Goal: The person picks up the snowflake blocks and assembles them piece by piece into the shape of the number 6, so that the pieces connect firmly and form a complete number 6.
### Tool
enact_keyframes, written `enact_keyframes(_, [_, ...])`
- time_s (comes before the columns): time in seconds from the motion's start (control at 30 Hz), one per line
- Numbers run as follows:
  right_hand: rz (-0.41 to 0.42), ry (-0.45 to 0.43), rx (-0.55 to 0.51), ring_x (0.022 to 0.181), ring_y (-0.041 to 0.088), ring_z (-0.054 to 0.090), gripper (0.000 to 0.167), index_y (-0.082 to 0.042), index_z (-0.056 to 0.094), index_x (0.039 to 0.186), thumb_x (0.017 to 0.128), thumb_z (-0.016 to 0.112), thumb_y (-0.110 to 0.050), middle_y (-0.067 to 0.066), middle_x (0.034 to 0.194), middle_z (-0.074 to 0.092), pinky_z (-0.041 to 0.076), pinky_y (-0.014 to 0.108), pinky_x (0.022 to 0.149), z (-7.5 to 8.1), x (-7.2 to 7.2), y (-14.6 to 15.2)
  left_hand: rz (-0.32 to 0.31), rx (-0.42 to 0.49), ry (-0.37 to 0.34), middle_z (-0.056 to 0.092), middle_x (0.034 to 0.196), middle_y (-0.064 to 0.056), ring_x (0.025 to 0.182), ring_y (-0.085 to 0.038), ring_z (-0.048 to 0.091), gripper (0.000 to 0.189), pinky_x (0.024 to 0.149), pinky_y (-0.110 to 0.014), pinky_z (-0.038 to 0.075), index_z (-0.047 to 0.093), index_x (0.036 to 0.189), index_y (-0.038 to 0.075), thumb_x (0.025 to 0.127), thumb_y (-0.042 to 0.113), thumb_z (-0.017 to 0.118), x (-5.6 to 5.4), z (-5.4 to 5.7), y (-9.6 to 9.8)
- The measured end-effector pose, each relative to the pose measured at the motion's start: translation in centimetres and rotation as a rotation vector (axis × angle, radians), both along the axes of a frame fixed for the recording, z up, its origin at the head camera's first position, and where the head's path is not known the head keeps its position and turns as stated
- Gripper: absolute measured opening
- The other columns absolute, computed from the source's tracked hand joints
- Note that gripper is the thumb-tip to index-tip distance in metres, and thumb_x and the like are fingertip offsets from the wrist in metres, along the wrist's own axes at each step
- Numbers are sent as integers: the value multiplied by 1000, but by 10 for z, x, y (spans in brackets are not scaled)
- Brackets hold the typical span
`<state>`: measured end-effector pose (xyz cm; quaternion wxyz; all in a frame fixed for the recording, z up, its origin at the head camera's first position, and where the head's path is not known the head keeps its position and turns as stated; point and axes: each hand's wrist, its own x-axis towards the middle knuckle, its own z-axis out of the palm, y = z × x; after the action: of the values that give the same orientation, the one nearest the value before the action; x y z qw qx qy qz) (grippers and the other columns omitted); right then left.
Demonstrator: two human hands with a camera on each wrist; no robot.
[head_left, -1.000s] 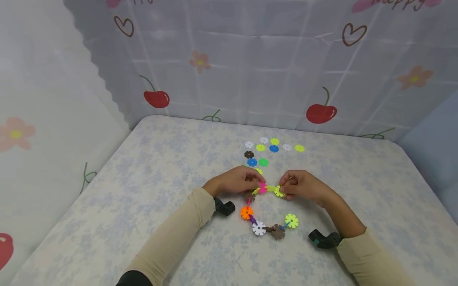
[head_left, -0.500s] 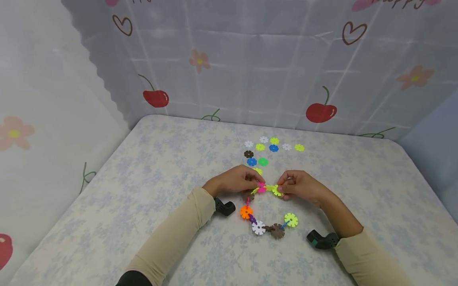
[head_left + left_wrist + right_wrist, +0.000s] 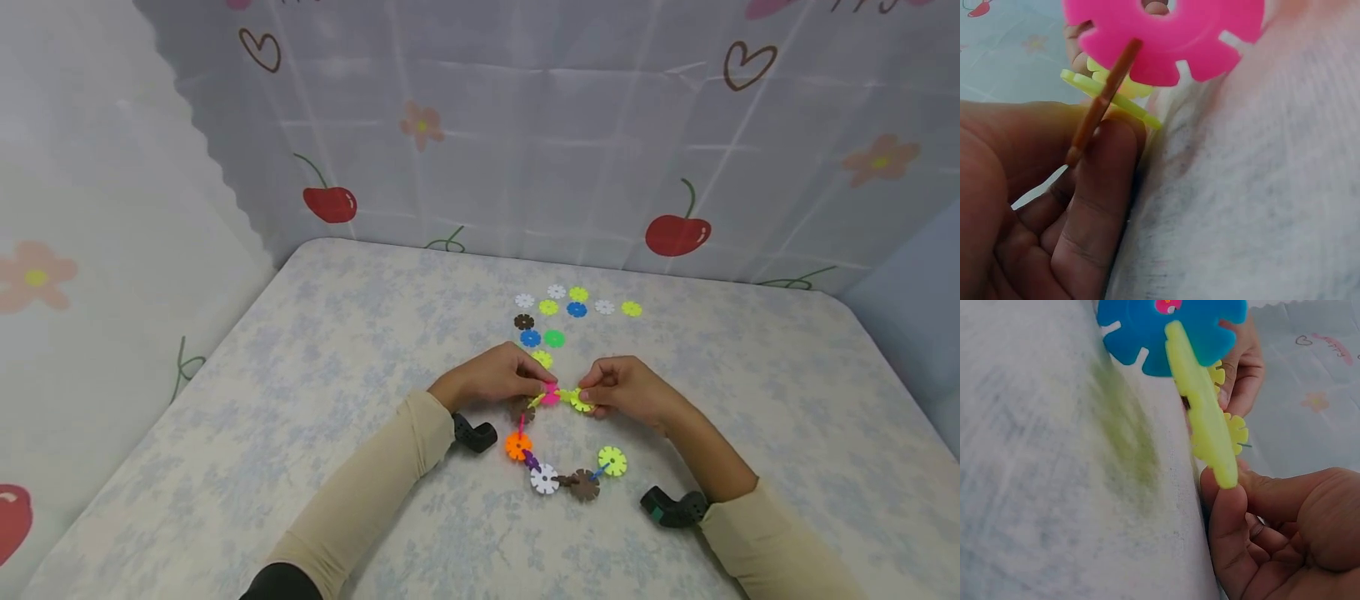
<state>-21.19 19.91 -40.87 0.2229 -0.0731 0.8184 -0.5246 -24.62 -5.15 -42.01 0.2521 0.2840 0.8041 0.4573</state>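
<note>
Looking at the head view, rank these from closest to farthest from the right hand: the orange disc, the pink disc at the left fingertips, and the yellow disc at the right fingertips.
From the right hand:
1. Yellow disc, right at its fingertips.
2. Pink disc, farther left, by the left hand.
3. Orange disc, lower left.

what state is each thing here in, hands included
Left hand: pinching the chain beside its far pink disc
Right hand: pinching a yellow disc at the chain's far end
Chain: discs slotted together in an open curve, ends apart
Loose discs: lying flat on the table, not joined to the chain
Wall sheet: hanging, creased
</note>
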Motion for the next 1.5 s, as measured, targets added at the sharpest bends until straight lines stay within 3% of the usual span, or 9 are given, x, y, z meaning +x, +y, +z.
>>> enact_keyframes(0.23, [16, 13, -14, 69, 21, 64, 6, 2, 68, 96, 95, 70, -3, 9, 85, 71, 57, 31, 67, 2, 1, -2, 11, -10, 1, 74, 104, 9, 78, -6, 57, 22, 75, -22, 47, 77, 118, 11, 98, 14, 69, 0, 1, 0])
enact_keyframes(0.63, [97, -10, 9, 84, 26, 64, 19, 2, 64, 114, 102, 63, -12, 12, 95, 67, 58, 34, 75, 1, -4, 11, -12, 0, 3, 68, 84, 2, 74, -12, 57, 19, 71, -26, 49, 77, 113, 13, 102, 19, 63, -1, -2, -1])
enact_keyframes(1.1, [64, 6, 48, 80, 26, 63, 21, 2, 63, 116, 103, 60, -13, 12, 90, 67, 57, 33, 72, 2, -3, 11, -23, -23, 20, 71, 93, 3, 79, -13, 62, 19, 76, -27, 52, 75, 116, 12, 102, 19, 63, -4, 0, -2])
enact_keyframes(1.5, [51, 2, 18, 79, 24, 64, 24, 5, 63, 117, 105, 58, -16, 12, 92, 65, 57, 31, 72, 6, -1, 11, -30, -12, -12, 68, 90, -3, 78, -15, 63, 22, 76, -29, 54, 72, 120, 7, 103, 16, 60, -6, -2, -5])
